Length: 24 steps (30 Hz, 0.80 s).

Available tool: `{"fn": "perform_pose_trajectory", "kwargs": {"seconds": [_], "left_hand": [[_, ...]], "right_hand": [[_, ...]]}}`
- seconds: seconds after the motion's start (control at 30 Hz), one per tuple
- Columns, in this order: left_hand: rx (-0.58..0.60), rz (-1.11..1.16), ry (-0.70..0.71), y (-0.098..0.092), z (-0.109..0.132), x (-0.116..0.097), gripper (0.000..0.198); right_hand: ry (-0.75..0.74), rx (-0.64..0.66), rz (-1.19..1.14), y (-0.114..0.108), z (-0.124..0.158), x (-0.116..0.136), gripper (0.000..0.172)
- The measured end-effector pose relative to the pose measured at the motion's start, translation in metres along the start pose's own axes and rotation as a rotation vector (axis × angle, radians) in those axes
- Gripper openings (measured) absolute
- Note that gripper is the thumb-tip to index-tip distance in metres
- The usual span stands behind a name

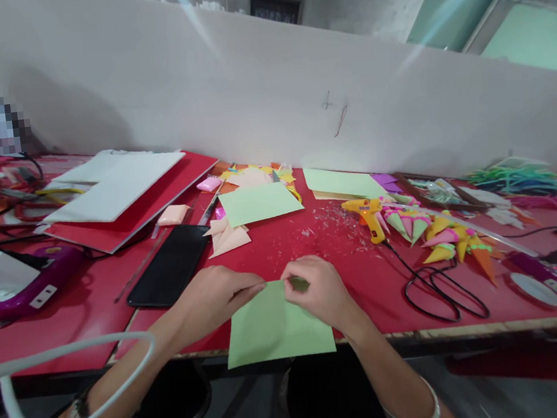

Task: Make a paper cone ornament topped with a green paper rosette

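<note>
A light green sheet of paper lies at the front edge of the red table, its near side reaching past the edge. My left hand pinches the far edge of this sheet between thumb and fingers. Close beside it, my right hand has curled fingers gripping the same far edge, where a small bit of the paper seems to bend up. Just beyond my left hand is a black phone. Another pale green sheet rests farther back, near folded peach paper pieces.
A yellow glue gun with a looped black cord lies at right, beside colourful paper cones. White boards are stacked at left, near a purple power strip. A white cable loop hangs before my left forearm. A pale wall backs the table.
</note>
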<state>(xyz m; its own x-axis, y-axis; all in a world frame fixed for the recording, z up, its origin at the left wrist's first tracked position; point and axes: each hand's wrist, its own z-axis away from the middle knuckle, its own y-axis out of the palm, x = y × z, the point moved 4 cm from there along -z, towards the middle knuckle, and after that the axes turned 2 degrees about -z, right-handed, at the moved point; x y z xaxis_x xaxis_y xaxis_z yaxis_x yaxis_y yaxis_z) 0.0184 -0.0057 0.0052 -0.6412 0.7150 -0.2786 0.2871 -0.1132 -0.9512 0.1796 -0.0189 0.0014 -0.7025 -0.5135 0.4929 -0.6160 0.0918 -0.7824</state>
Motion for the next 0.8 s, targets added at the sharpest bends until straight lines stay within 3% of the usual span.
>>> {"fn": "perform_pose_trajectory", "kwargs": {"seconds": [0.23, 0.33, 0.47, 0.63, 0.8], "left_hand": [[0.025, 0.126, -0.042, -0.017, 0.007, 0.02, 0.038], [-0.001, 0.149, -0.064, -0.02, 0.01, 0.03, 0.039], [0.015, 0.176, -0.087, -0.016, 0.01, 0.035, 0.04], [0.033, 0.182, -0.097, -0.014, 0.007, 0.032, 0.04], [-0.157, -0.143, -0.014, -0.013, 0.001, 0.014, 0.023]], "right_hand": [[0.101, -0.007, 0.08, -0.016, 0.003, -0.032, 0.01], [0.166, -0.074, 0.153, -0.026, 0.005, -0.045, 0.009], [0.14, -0.168, 0.002, -0.03, 0.003, -0.037, 0.012], [-0.002, 0.063, -0.15, -0.012, -0.001, -0.014, 0.015], [-0.002, 0.168, -0.101, 0.002, 0.0, -0.006, 0.023]]}}
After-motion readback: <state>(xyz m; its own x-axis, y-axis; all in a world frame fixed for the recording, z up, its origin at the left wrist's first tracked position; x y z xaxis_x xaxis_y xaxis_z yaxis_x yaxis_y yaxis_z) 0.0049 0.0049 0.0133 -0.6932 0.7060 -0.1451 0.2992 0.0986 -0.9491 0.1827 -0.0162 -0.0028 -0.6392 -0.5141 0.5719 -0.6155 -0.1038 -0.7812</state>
